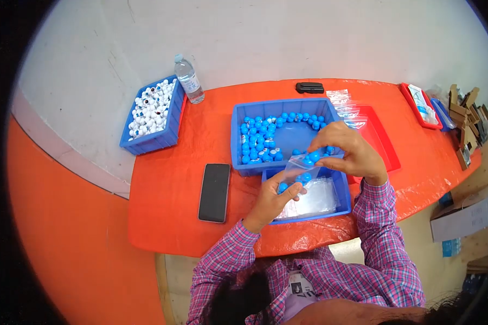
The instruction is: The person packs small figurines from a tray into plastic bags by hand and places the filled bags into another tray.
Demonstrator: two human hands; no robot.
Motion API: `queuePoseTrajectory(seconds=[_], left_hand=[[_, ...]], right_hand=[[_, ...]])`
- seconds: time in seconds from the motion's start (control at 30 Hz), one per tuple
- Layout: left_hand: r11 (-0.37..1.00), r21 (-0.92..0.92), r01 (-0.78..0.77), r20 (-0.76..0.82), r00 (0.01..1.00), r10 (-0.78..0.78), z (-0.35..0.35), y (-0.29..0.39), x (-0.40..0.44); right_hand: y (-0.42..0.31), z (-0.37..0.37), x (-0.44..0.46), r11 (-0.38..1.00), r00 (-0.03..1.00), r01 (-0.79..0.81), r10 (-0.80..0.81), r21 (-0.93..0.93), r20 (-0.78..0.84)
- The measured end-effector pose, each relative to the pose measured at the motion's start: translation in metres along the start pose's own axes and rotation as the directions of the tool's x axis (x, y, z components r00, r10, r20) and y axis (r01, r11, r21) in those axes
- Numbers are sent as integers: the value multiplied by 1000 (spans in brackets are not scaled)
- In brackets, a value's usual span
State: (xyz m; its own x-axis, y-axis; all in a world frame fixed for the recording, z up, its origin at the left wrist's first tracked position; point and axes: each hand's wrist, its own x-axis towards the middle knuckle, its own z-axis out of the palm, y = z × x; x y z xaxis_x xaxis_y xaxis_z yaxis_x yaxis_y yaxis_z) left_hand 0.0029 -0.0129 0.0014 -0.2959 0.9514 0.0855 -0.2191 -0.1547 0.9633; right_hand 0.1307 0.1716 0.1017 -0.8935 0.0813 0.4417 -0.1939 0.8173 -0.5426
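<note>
My left hand point(272, 198) is closed on a small clear plastic bag point(293, 168), with blue balls showing at its lower end. At the bag's upper end, my right hand point(353, 154) pinches a blue ball point(314, 156) between thumb and fingers. Whether that ball is inside the bag's mouth or just over it, I cannot tell. Beneath both hands sits a small blue bin point(344, 196) holding a stack of flat clear bags point(322, 197). Behind it stands a larger blue bin point(237, 132), with many blue balls point(259, 140) mostly on its left side and along the back.
A phone point(214, 193) lies left of the bins on the orange-covered table point(168, 200). Further left, a blue bin point(171, 127) holds white balls beside a water bottle point(190, 80). Red trays point(387, 145), clear bags and a black object point(309, 87) lie behind and right; cardboard pieces point(463, 116) far right.
</note>
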Motion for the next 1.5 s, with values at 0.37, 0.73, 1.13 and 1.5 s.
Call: queuePoseTrajectory(seconds=[0.37,0.73,1.13,1.5], left_hand=[[994,-76,74,91,994,-67,-5,-6,-1],[999,-32,-37,-3,999,37,-3,-6,0],[993,-100,-61,43,997,66,-4,-5,2],[995,-64,-82,4,997,83,-17,-13,-3]], right_hand=[[6,16,7,980,997,21,-35,199,70],[9,23,9,989,994,107,-106,104,-18],[13,31,12,930,996,-15,47,368,-78],[8,40,16,953,997,45,-24,298,-74]])
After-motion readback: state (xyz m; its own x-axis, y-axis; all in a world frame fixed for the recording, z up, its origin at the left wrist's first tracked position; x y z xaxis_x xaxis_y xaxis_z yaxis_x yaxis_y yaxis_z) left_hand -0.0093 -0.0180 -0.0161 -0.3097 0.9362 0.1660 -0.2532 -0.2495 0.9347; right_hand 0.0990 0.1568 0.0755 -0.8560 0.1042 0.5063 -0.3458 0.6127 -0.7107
